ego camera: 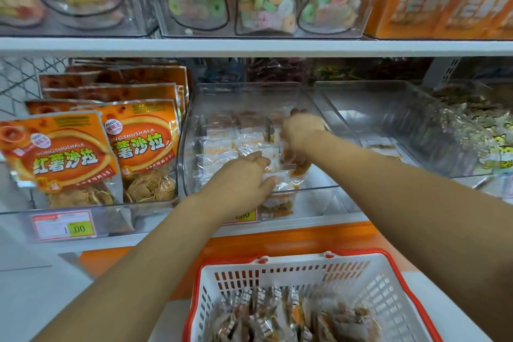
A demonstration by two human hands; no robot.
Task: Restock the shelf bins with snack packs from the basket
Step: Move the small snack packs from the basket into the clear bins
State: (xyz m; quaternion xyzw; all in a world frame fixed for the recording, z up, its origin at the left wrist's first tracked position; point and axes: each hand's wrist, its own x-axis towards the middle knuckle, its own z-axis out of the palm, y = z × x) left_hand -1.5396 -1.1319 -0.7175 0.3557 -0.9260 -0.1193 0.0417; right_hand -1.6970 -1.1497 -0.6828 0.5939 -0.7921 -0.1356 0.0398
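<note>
Bottom centre: basket [302,272] holds snack packs [277,316]. Mid-frame, fingers of your left hand [238,183] pinch a pack [279,175] at the front lip of the clear bin [249,94]. Just beyond, fingers of your right hand [301,130] are clamped on a bunch of packs [298,165] over the bin's middle

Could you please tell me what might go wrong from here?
1. The right hand grips a loose bunch of snack packs over the clear bin; some could slip out.
2. The left hand rests on packs piled at the bin's low front wall, so they might spill over it.
3. The basket sits just below the forearms and could get nudged.
</note>
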